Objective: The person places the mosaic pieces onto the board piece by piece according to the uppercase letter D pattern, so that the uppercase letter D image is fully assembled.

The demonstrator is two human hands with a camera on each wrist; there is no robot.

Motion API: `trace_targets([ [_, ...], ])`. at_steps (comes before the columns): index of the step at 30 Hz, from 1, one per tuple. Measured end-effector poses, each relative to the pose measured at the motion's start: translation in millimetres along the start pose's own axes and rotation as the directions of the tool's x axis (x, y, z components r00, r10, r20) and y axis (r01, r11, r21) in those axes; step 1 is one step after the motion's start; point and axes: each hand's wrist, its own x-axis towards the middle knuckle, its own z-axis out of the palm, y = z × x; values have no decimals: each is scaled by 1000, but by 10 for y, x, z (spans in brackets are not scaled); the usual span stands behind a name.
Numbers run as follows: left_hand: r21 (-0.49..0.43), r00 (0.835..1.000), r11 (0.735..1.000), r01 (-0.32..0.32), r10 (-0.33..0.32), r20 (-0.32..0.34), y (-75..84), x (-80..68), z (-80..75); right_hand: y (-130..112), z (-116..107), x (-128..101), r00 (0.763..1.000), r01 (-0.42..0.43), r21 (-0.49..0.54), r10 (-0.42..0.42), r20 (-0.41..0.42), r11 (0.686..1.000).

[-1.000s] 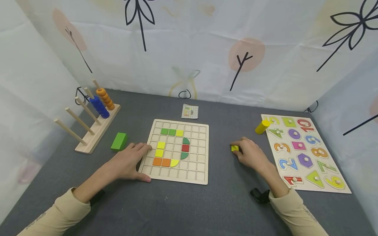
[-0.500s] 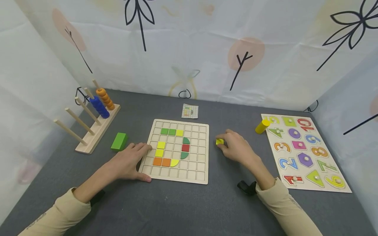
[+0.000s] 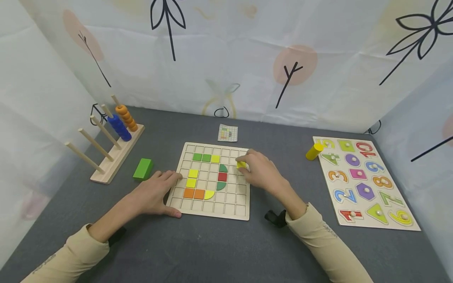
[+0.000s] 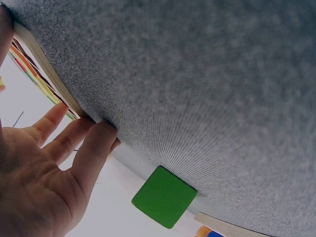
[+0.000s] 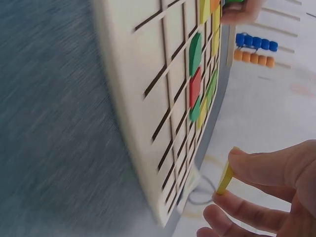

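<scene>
Our right hand [image 3: 260, 173] pinches the small yellow tile [image 3: 241, 164] by its thin edges above the grid board [image 3: 212, 210], near its right edge. We judge it light, stiff and easily dropped. Our left hand [image 3: 153, 194] rests spread on the board's left edge.

Grey felt tabletop [image 3: 219, 251]. Centre: wooden grid board [image 3: 212, 181]. Behind it: small pattern card [image 3: 227, 133]. Left: green block [image 3: 143, 169], beside peg rack [image 3: 109, 147] with blue and orange rings. Right: number puzzle [image 3: 364, 181], yellow cylinder [image 3: 313, 151] touching its far left corner.
</scene>
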Motion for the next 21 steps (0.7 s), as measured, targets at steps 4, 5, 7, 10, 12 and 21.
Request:
trace_targets([
  [4, -5, 1000, 1000, 1, -1, 0, -2, 1, 1, -133, 48, 92, 999, 31, 12, -31, 12, 999],
  [5, -6, 1000, 1000, 0, 0, -1, -3, 0, 2, -162, 60, 113, 999, 40, 16, -41, 12, 999],
  [7, -8, 1000, 1000, -2, 2, -4, -4, 0, 4, -221, 81, 153, 998, 60, 23, -60, 14, 998],
  [10, -7, 1000, 1000, -6, 6, -9, -7, 1, 7, -302, 111, 207, 997, 81, 34, -82, 10, 996],
  [12, -7, 1000, 1000, -7, 7, -12, -9, 2, 8, -358, 134, 243, 996, 89, 38, -89, 11, 995],
  [21, -7, 1000, 1000, -4, 4, -8, -14, 3, 13, -642, 276, 424, 991, 102, 27, -103, 80, 994],
])
